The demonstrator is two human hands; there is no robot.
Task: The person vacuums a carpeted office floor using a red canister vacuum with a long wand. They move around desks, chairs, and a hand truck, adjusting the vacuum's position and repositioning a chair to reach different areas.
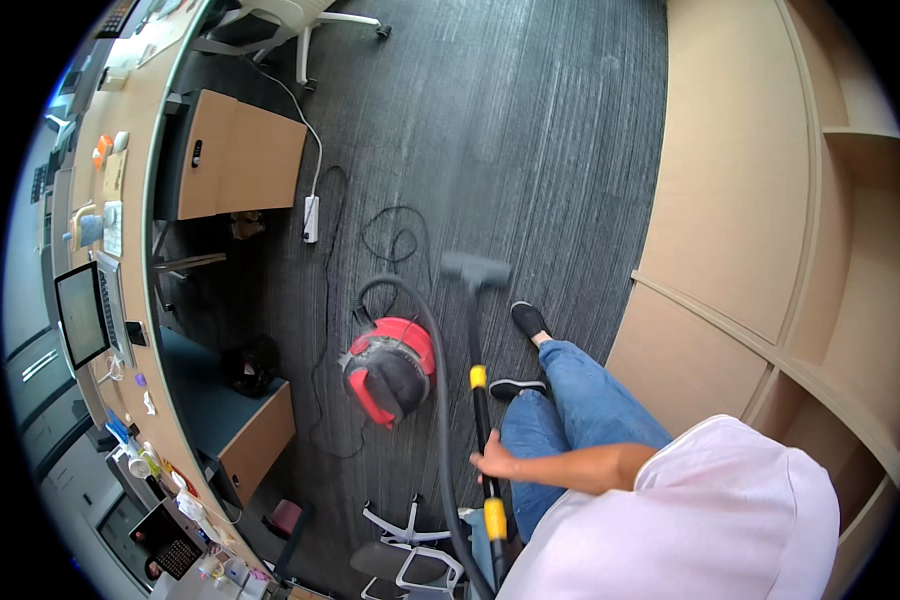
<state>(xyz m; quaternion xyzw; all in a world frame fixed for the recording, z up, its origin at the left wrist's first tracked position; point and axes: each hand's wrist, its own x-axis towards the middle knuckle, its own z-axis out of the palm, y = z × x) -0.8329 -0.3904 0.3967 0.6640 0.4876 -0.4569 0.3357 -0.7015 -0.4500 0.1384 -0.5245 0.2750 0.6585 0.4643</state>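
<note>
My right hand point(495, 460) is closed around the black tube of a vacuum cleaner wand point(482, 415), between its two yellow collars. The wand slants up to a grey floor head point(476, 269), slightly blurred, resting on the dark carpet. A ribbed grey hose point(438, 400) arches from the red and black canister vacuum point(390, 370), which stands just left of the wand, and runs down past my hand to the lower edge. My left hand is out of view.
Dark cable point(400, 240) loops over the carpet beyond the canister. A white power strip point(311, 218) lies near the wooden drawer cabinet point(235, 155). A long desk point(135, 210) lines the left, wooden cabinets point(730, 160) the right. An office chair point(410, 560) stands close below.
</note>
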